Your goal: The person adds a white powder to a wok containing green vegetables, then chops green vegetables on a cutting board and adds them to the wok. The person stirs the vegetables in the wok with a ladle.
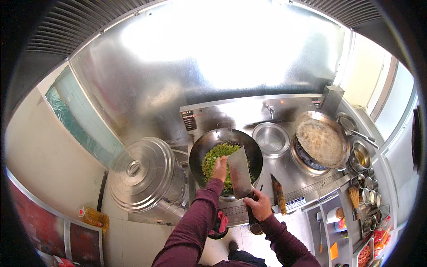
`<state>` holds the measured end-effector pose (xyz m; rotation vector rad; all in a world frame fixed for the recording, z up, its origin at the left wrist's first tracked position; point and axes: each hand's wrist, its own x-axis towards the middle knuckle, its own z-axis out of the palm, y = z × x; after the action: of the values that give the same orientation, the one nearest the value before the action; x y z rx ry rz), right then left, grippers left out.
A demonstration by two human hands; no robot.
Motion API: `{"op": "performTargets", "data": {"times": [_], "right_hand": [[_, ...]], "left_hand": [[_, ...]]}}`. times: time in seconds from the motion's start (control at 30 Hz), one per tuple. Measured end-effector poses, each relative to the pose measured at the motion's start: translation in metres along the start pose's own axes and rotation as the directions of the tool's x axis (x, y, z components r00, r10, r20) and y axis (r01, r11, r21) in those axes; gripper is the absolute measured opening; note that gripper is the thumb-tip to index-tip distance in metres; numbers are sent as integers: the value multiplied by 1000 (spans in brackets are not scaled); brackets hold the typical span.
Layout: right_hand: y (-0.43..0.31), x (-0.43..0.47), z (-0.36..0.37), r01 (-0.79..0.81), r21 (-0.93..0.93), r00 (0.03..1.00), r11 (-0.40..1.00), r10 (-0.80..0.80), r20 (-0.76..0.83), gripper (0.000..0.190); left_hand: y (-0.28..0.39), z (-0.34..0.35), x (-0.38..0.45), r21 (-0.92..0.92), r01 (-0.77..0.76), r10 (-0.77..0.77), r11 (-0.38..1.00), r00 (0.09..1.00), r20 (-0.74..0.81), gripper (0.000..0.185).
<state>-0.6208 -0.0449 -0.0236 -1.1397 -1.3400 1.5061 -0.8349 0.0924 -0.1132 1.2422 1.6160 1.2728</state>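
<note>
My right hand (259, 204) grips the dark handle of a wide-bladed Chinese cleaver (238, 173), its blade pointing away from me over the wok. My left hand (219, 170) is beside the blade's left edge, its fingertips at or close to the metal. Whether those fingers hold anything cannot be made out. Below both, a large black wok (196, 160) sits on the stove and contains chopped green vegetables (213, 157). The blade and my left hand hide part of the greens.
A big lidded steel pot (146, 173) stands left. Right of the wok are a steel basin (271, 140), a brush (279, 193) and a second wok (322, 140) of foamy liquid. Seasoning containers (368, 190) line the right side. An oil bottle (95, 217) is at lower left.
</note>
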Motion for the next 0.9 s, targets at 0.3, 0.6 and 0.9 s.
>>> {"op": "performTargets", "data": {"times": [0.3,0.6,0.9], "right_hand": [[10,20,-10,63,-16,993,998,-64,-103,30],[14,17,78,473,-517,881,713,-364,303,74],[34,-40,215,857,-304,489,416,-470,735,65]], "left_hand": [[26,-47,-24,-320,29,-69,947,991,-113,38],[44,-127,-162,-494,327,-234,806,942,242,34],[6,-225,-288,-741,235,-400,629,915,-50,35]]}}
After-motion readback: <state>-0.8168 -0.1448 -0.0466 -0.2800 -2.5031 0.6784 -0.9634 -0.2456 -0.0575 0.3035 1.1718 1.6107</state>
